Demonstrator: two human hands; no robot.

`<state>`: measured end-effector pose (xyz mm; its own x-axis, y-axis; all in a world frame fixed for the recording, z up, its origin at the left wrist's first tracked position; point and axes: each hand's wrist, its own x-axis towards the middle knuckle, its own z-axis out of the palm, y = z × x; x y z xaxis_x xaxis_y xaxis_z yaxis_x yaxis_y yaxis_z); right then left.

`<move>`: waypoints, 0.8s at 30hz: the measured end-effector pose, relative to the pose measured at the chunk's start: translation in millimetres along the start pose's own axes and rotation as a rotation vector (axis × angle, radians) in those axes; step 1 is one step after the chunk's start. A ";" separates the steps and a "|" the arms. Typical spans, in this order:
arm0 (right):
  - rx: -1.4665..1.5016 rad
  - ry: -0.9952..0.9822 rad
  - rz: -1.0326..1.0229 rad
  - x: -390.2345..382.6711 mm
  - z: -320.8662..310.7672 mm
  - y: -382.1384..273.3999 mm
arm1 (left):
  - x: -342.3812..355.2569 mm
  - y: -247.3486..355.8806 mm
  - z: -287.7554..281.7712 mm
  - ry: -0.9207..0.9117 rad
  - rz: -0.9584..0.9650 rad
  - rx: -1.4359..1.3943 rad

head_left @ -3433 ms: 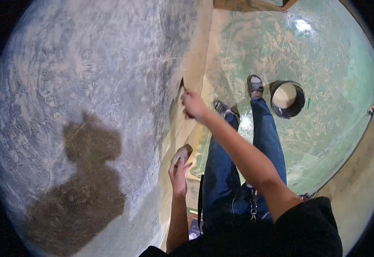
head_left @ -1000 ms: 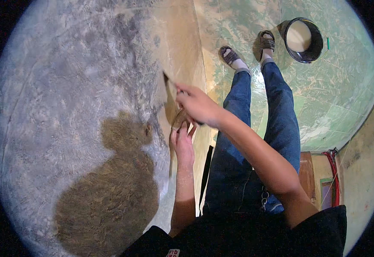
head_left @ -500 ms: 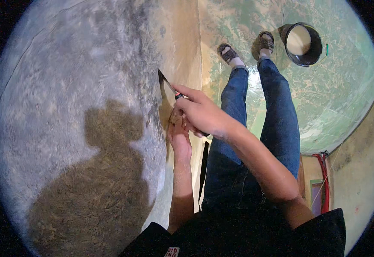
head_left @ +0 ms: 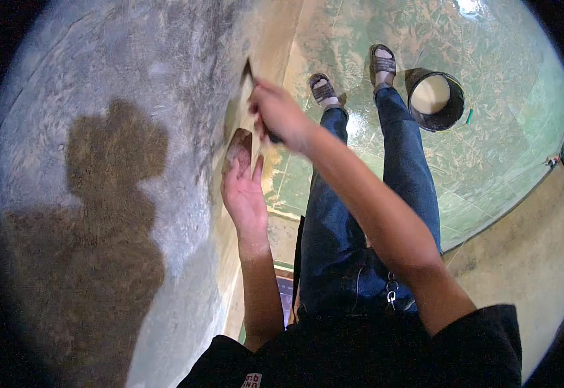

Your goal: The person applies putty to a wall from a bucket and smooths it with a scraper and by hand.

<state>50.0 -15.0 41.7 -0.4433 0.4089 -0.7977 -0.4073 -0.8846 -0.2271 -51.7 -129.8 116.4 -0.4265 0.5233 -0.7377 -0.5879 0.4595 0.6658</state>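
My right hand (head_left: pixel 275 113), blurred, grips a dark-handled knife-like tool whose narrow dark blade (head_left: pixel 248 66) points up along the mottled grey wall (head_left: pixel 133 58), near a beige band (head_left: pixel 272 26) at its edge. Just below it, my left hand (head_left: pixel 244 200), palm turned up, holds a brown, flat, rounded piece (head_left: pixel 239 149) at its fingertips against the wall. The fingers behind that piece are partly hidden.
A dark bucket (head_left: pixel 434 97) of pale liquid stands on the smeared green tiled floor (head_left: pixel 489 168), beside my sandalled feet (head_left: pixel 324 90) and jeans. A small green item (head_left: pixel 469 116) lies by the bucket. A large shadow falls on the wall.
Since half a second ago, my right hand and blade have moved upward, away from my left hand, which has shifted left and now shows the brown piece clearly. The view has shifted.
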 end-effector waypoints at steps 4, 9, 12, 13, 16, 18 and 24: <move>0.009 0.188 0.156 62.3 -102.8 -7.5 | 25.3 -9.0 37.5 0.030 -0.007 -0.095; 0.000 0.180 0.057 -30.1 -152.2 -72.0 | 93.9 -13.9 51.3 0.181 0.008 -0.153; -0.148 0.226 0.107 -57.1 -182.8 -92.3 | 170.8 -39.3 6.6 -0.061 0.534 0.612; -0.149 0.237 0.056 -79.2 -211.8 -101.5 | 154.8 -60.8 21.0 -0.063 0.494 0.585; -0.214 0.491 0.057 -125.7 -256.2 -127.1 | 73.8 -29.5 110.4 0.009 0.280 -0.177; -0.222 0.503 0.036 -150.2 -262.1 -135.7 | 36.0 16.8 132.0 0.050 0.173 -0.250; -0.365 0.399 -0.004 -141.2 -215.3 -135.1 | 130.3 -31.7 95.8 0.014 0.283 -0.103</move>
<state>339.5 -1.5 64.7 -0.0758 0.3582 -0.9306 -0.0728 -0.9328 -0.3531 -22.7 -7.5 9.9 -0.5925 0.6096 -0.5266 -0.5106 0.2214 0.8308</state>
